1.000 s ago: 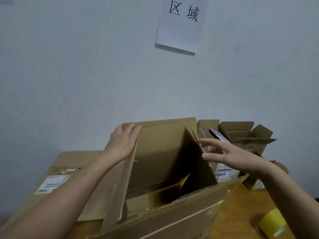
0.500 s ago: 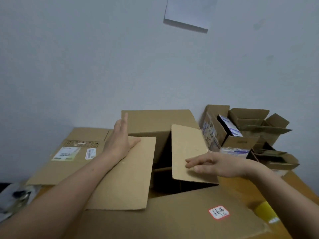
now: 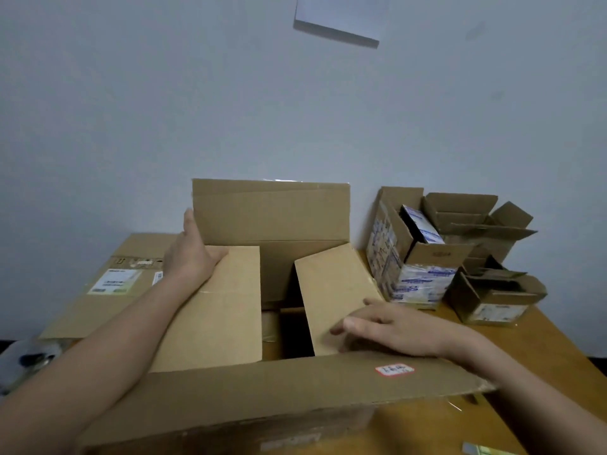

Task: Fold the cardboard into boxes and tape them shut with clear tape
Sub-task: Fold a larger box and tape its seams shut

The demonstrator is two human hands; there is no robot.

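A large brown cardboard box (image 3: 272, 392) stands on the wooden table in front of me. Its two side flaps are folded inward. My left hand (image 3: 190, 254) presses flat on the far corner of the left flap (image 3: 223, 310), fingers reaching behind the upright far flap (image 3: 272, 211). My right hand (image 3: 391, 326) lies with straight fingers on the near right corner of the right flap (image 3: 331, 290). The near flap, with a red-edged sticker (image 3: 394, 370), hangs outward toward me. A dark gap stays between the side flaps.
A flattened carton with labels (image 3: 108, 284) lies at the left. Several small open cartons (image 3: 423, 254) crowd the back right by the white wall. A bit of a tape roll (image 3: 483, 449) shows at the bottom right. A paper sheet (image 3: 341, 18) hangs on the wall.
Both side flaps have gone from upright to folded flat inward under my hands. My view has tilted down, and the near flap now hangs open toward me.
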